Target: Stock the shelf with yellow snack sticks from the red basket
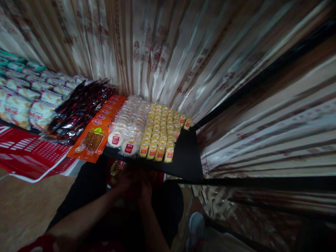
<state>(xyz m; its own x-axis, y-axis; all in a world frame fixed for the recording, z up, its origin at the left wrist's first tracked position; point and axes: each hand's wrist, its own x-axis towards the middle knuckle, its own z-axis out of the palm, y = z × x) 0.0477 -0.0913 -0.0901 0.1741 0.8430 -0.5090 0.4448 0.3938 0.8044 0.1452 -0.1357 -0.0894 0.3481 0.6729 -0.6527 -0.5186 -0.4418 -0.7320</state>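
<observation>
My left hand (123,183) and my right hand (145,191) meet close together below the front edge of a black shelf (187,157). They are dark and smeared, so the fingers do not show clearly. A dim red and gold packet (115,168) lies just above my left hand; whether either hand holds it I cannot tell. On the shelf stand rows of small yellow packets (160,129), clear packs of round white cakes (128,129) and orange snack packs (98,131).
Dark red snack bags (78,110) and white and green packets (23,98) fill the shelf further left. A red basket (28,155) sits at the left edge. Patterned curtains (170,52) hang behind and to the right. A grey shoe (195,227) rests on the floor.
</observation>
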